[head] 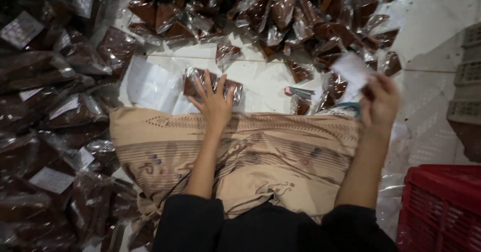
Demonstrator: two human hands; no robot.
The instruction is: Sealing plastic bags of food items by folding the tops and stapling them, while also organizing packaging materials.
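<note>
Your left hand [214, 103] flat, fingers spread on clear packet [213, 85], frame centre. Right hand [379, 101] pinches white label [351, 67], blurred. Labelled packets [45, 106] piled left; unlabelled heap [280, 16] up top, lots left.

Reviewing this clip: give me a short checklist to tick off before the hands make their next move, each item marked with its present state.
1. Left hand lies flat on the clear plastic packet of dark brown filling: ok.
2. Right hand grips the small white paper slip: ok, though blurred.
3. Which way the slip faces: cannot tell.
4. Packet under the left hand lies apart from the heap of brown triangular packets: ok.
5. Bare white floor beside the packet: ok.
6. Packet sealed: cannot tell.
</note>
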